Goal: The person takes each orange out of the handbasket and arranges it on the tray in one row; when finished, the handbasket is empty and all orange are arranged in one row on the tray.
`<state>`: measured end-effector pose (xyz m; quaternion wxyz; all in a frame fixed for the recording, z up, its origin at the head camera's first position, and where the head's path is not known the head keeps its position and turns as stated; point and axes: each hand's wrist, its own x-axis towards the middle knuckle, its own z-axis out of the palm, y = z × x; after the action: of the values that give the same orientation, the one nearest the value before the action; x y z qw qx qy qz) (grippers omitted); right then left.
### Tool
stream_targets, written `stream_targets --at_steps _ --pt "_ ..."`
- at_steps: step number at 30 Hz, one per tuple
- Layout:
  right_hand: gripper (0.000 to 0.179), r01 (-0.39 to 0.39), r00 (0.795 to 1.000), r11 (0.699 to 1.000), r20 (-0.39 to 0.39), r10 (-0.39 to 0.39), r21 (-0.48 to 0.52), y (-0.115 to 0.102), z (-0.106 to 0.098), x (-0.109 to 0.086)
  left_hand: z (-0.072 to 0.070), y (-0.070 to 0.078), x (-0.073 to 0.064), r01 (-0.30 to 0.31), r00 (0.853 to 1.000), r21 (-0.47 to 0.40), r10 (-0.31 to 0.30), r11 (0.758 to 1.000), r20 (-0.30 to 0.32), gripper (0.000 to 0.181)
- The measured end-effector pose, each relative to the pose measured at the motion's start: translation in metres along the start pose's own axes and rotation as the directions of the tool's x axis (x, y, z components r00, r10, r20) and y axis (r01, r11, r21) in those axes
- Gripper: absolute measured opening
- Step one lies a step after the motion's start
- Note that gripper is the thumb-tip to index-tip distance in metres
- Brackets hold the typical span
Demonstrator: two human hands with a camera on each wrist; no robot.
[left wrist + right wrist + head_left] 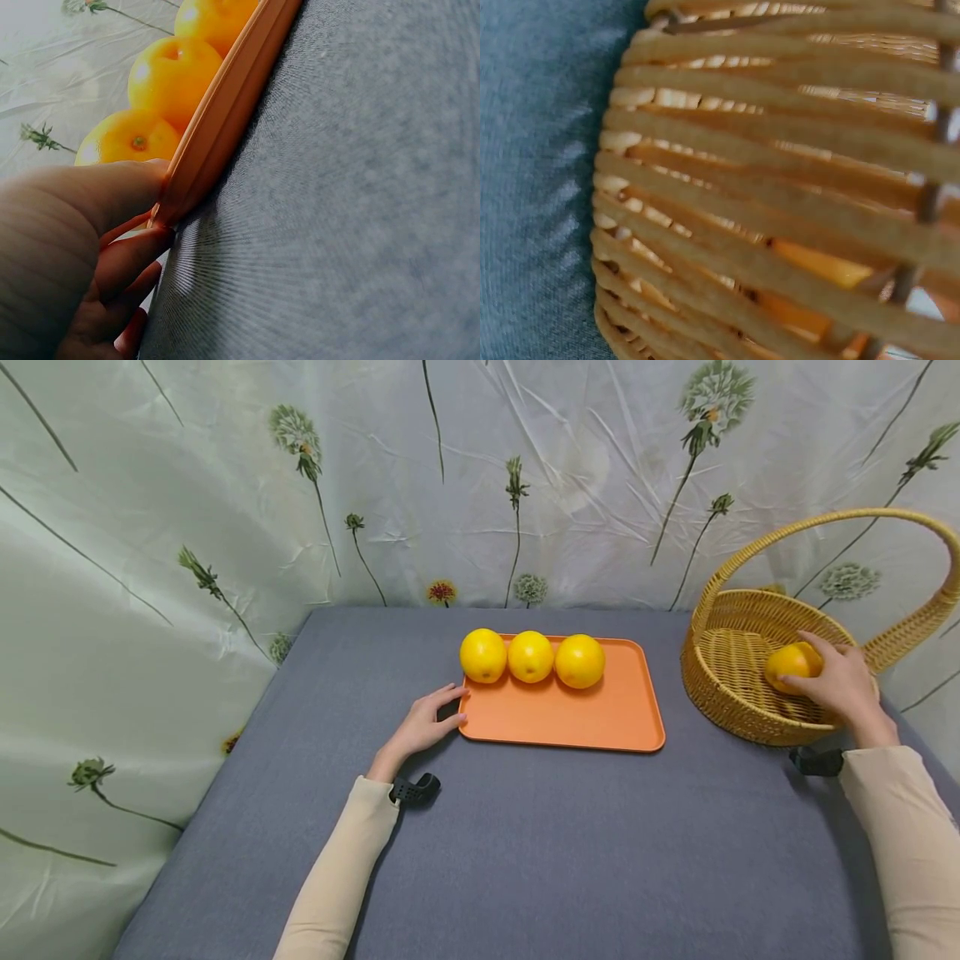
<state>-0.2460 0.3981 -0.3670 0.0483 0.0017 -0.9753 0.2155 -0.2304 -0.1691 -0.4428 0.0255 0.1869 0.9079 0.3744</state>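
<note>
My left hand [422, 723] grips the left edge of an orange tray [555, 720]. In the left wrist view its thumb [131, 187] lies over the rim and the index finger lies below. Three yellow-orange oranges [531, 657] sit in a row along the tray's back left part. At the far right my right hand [847, 687] reaches over the near rim of a wicker basket [723, 702], its fingers and thumb around another orange [791, 667]. The basket's weave fills the right wrist view and hides that hand; a bit of orange [817, 262] shows through the gaps.
The basket's tall arched handle [813, 520] rises beside the right hand. A grey-blue cloth [585, 852] covers the table. A pale curtain [420, 485] printed with dandelions hangs along the back and left. Both wrists carry black bands [416, 790].
</note>
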Motion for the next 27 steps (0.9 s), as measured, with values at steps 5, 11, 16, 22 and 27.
stream_targets --at_steps 5,11,16,22,27 --pt "0.074 0.014 1.0 1.0 0.019 -0.014 0.0 0.003 0.0011 0.0005 -0.0004 0.0011 0.0002 -0.001 1.0 -0.003 0.001 1.0 0.0 0.051" --pt "0.068 0.011 0.999 0.999 0.052 -0.013 0.03 0.0029 0.0021 0.001 -0.0011 0.003 -0.0007 0.003 1.0 -0.007 -0.003 1.0 -0.001 0.051" --pt "0.065 0.02 0.997 1.0 0.077 -0.02 -0.007 0.0031 0.0012 0.0009 -0.0002 0.0037 -0.0003 0.005 1.0 -0.016 -0.005 1.0 0.0 0.05" --pt "0.065 0.066 0.997 0.998 0.053 -0.065 -0.02 0.0037 0.002 0.0008 0.0001 0.0026 -0.0002 0.013 1.0 -0.008 -0.013 1.0 0.006 0.05" --pt "0.062 0.128 0.992 0.992 -0.009 -0.128 -0.004 0.0033 0.0052 0.0022 -0.0001 0.0016 -0.0009 0.02 1.0 -0.007 -0.02 1.0 0.006 0.05"
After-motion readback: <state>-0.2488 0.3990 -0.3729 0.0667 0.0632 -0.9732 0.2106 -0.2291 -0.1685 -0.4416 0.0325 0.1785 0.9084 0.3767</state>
